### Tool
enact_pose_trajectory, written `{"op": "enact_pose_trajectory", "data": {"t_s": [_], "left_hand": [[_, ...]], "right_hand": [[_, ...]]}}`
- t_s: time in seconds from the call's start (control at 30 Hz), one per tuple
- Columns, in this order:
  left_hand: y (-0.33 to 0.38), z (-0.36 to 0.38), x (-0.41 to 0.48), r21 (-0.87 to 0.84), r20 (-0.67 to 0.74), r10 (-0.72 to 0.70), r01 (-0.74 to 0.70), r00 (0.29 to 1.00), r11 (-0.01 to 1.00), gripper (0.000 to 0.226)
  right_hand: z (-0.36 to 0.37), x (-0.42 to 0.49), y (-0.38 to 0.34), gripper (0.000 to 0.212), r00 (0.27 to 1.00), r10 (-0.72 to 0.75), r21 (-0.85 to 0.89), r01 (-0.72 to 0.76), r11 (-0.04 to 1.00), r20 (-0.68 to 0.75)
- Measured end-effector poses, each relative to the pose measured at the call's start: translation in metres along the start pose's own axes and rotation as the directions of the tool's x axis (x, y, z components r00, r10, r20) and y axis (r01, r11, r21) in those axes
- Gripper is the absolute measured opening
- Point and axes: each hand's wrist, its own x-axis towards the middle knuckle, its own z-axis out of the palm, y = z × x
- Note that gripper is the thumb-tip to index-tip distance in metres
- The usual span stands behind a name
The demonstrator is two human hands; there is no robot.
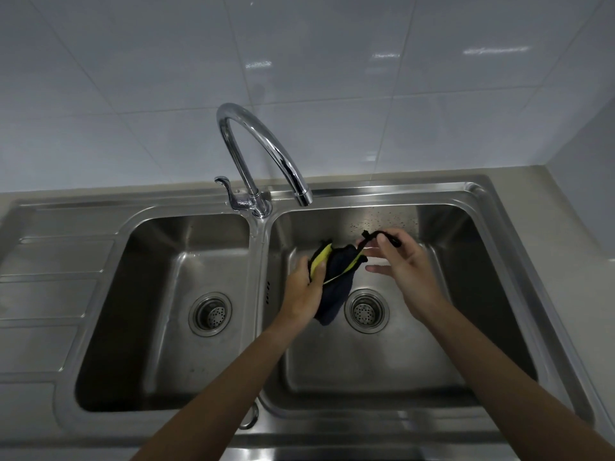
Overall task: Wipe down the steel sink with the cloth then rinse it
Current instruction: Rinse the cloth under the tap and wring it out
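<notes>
- left hand (303,290) gripping bunched cloth (339,272) over right basin of sink (399,192)
- right hand (406,267) pinching its black loop (382,234)
- best to spread cloth flat before wiping steel

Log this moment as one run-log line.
left hand grips dark yellow-edged cloth | right hand pinches its black loop | above right steel basin

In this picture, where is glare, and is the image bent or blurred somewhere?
Head view: glare streaks on the glossy white wall tiles and the curved chrome tap; wide-angle distortion bows the steel double sink's rim; the dark cloth with yellow edge looks slightly soft.
</notes>
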Motion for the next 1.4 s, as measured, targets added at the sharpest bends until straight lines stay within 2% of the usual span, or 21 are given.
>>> {"op": "enact_pose_trajectory", "data": {"t_s": [0.13, 0.23, 0.3, 0.43, 0.5, 0.57, 0.67, 0.73, 0.8, 0.9, 0.97, 1.03, 1.13, 1.27, 1.33, 1.4], "left_hand": [[0.016, 0.0, -0.012, -0.19, 0.114, 0.091, -0.068, 0.989, 0.98, 0.031], [0.024, 0.0, -0.012, -0.063, 0.209, 0.18, -0.171, 0.961, 0.983, 0.012], [0.023, 0.001, -0.009, -0.03, 0.192, 0.189, -0.187, 0.963, 0.982, 0.02], [0.026, -0.001, -0.005, -0.135, 0.223, 0.175, -0.147, 0.959, 0.98, 0.027], [0.031, -0.002, -0.007, -0.194, 0.228, 0.187, -0.144, 0.956, 0.97, 0.027], [0.035, -0.001, -0.008, -0.225, 0.207, 0.197, -0.149, 0.958, 0.963, 0.026], [0.037, 0.0, -0.007, -0.231, 0.202, 0.21, -0.162, 0.957, 0.959, 0.027], [0.034, 0.001, -0.007, -0.169, 0.188, 0.224, -0.193, 0.956, 0.967, 0.026], [0.029, 0.005, -0.007, 0.029, 0.107, 0.245, -0.249, 0.964, 0.968, 0.029], [0.028, 0.01, -0.007, 0.477, -0.136, 0.32, -0.221, 0.938, 0.85, 0.041], [0.034, 0.007, -0.003, 0.547, -0.24, 0.377, -0.196, 0.894, 0.814, 0.044], [0.041, 0.003, 0.002, 0.477, -0.242, 0.423, -0.273, 0.873, 0.836, 0.041], [0.058, 0.003, 0.003, 0.175, -0.193, 0.464, -0.435, 0.865, 0.883, 0.031], [0.081, 0.005, 0.001, -0.032, -0.258, 0.39, -0.411, 0.884, 0.911, 0.029], [0.093, 0.004, 0.001, -0.093, -0.288, 0.38, -0.421, 0.879, 0.902, 0.029], [0.108, -0.001, 0.005, -0.136, -0.281, 0.389, -0.437, 0.877, 0.889, 0.026]], "right_hand": [[0.005, 0.003, -0.011, 0.009, 0.999, -0.046, -0.044, 0.047, 0.998, 0.019], [0.006, 0.007, -0.015, 0.009, 0.998, -0.064, -0.087, 0.065, 0.994, 0.011], [0.005, 0.008, -0.015, 0.011, 0.998, -0.064, -0.108, 0.065, 0.992, 0.018], [-0.001, 0.007, -0.011, 0.015, 0.999, -0.044, -0.185, 0.047, 0.982, 0.022], [-0.003, 0.006, -0.003, 0.031, 0.998, 0.049, -0.296, -0.033, 0.955, 0.045], [-0.005, 0.003, 0.006, 0.044, 0.981, 0.182, -0.314, -0.152, 0.937, 0.067], [-0.006, 0.0, 0.016, 0.049, 0.912, 0.389, -0.086, -0.38, 0.921, 0.134], [-0.007, -0.001, 0.02, 0.049, 0.882, 0.437, 0.064, -0.453, 0.889, 0.175], [-0.007, -0.001, 0.023, 0.046, 0.901, 0.405, 0.108, -0.423, 0.9, 0.155], [-0.005, -0.001, 0.024, 0.042, 0.943, 0.321, 0.05, -0.327, 0.944, 0.091], [-0.007, 0.002, 0.027, 0.05, 0.955, 0.297, -0.021, -0.296, 0.955, 0.029], [-0.014, 0.003, 0.033, 0.06, 0.949, 0.317, -0.046, -0.317, 0.947, -0.009], [-0.029, -0.001, 0.044, 0.061, 0.934, 0.354, -0.064, -0.357, 0.932, -0.049], [-0.052, -0.012, 0.059, 0.055, 0.924, 0.379, -0.194, -0.383, 0.903, -0.06], [-0.064, -0.019, 0.07, 0.05, 0.923, 0.373, -0.315, -0.383, 0.868, -0.095], [-0.073, -0.024, 0.078, 0.036, 0.934, 0.328, -0.48, -0.356, 0.802, -0.144]]}}
